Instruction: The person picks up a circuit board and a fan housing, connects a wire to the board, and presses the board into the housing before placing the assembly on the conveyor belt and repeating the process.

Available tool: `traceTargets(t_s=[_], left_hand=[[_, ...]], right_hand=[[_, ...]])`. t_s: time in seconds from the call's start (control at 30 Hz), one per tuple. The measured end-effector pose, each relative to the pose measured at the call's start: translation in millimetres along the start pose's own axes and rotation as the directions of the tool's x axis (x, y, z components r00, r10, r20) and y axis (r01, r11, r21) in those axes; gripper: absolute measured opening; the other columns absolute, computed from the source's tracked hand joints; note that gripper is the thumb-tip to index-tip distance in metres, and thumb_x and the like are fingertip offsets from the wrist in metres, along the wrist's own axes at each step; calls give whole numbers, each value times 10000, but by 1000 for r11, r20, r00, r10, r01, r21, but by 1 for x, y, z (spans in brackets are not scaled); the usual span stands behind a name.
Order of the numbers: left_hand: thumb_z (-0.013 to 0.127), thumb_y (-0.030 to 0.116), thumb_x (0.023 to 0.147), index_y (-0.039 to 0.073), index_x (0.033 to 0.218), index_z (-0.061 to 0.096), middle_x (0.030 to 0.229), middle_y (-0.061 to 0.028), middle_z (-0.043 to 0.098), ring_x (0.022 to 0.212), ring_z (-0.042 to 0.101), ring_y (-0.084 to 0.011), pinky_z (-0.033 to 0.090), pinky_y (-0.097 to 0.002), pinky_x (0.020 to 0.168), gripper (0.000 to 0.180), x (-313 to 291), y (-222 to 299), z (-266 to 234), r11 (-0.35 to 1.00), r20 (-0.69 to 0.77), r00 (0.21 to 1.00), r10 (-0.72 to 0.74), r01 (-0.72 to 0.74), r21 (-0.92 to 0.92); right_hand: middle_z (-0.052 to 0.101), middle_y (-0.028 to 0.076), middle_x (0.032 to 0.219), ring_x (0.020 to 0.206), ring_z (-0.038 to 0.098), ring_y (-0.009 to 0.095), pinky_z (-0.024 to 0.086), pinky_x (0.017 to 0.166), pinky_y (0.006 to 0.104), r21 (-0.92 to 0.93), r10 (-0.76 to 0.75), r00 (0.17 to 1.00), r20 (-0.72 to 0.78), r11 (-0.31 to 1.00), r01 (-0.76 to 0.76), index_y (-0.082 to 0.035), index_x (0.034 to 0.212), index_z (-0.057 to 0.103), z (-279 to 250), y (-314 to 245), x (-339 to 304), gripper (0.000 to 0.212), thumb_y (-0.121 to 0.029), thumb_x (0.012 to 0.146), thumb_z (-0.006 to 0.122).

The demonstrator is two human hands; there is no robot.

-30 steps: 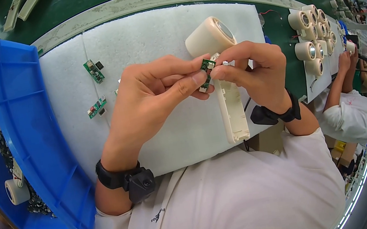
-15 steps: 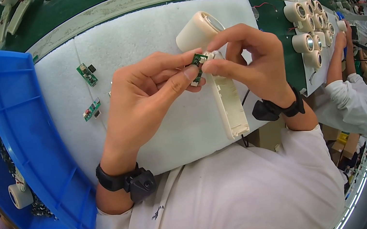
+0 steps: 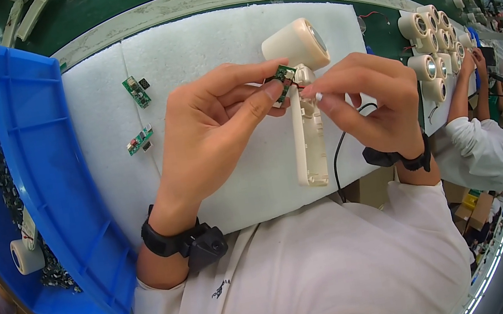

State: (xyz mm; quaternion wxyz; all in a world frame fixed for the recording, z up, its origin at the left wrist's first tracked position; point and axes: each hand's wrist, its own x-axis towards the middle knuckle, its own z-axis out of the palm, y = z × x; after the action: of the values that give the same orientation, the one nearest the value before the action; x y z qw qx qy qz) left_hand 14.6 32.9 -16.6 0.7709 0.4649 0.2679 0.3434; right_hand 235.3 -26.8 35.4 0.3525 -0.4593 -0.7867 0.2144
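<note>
My left hand [image 3: 218, 119] pinches a small green circuit board [image 3: 284, 77] between thumb and fingertips. Just right of it, my right hand [image 3: 372, 95] has thumb and forefinger closed on a thin wire with a small white end [image 3: 319, 96]. Dark and reddish wire shows between the board and the right fingertips. Under both hands lies a cream appliance housing, with its round head [image 3: 292, 44] away from me and its hollow, open handle [image 3: 312, 156] toward me. The left fingers partly cover the board.
A white foam sheet [image 3: 211, 43] bears two loose circuit boards [image 3: 136, 92] at the left and a black cord [image 3: 336, 162]. A deep blue bin [image 3: 50, 159] stands left. Several cream round-headed housings [image 3: 426, 42] stand at right, near a person in a white shirt [image 3: 475, 144].
My right hand has drawn back to the right from the board, and wire now shows between them. The white end at the right fingertips has come into sight.
</note>
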Motion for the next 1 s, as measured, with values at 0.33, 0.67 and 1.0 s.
traceTargets(t_s=[0.33,0.67,1.0], left_hand=[[617,-100,961,-33,1251,700,1166,-136,701,1048,717,-202,618,-326,920,308,-2,-3,3,960,92,975,205,-218,177],[636,-110,935,4,1238,723,1132,-135,704,1026,724,-203,618,-311,914,335,-3,-4,4,990,19,991,132,-133,37],[663,-110,935,-23,1238,714,1157,-157,693,960,717,-216,612,-313,852,320,-5,-3,4,768,133,881,455,-463,443]], right_hand=[[709,47,823,630,569,84,423,579,237,364,437,872,219,793,-488,-8,921,777,-14,-7,1,127,-5,820,700],[668,16,779,579,493,51,350,540,226,119,424,905,-30,901,-417,-5,916,773,0,-12,1,111,5,809,751],[650,23,740,576,549,66,379,485,217,-79,144,972,-184,984,-161,-19,915,761,13,-14,4,122,28,804,753]])
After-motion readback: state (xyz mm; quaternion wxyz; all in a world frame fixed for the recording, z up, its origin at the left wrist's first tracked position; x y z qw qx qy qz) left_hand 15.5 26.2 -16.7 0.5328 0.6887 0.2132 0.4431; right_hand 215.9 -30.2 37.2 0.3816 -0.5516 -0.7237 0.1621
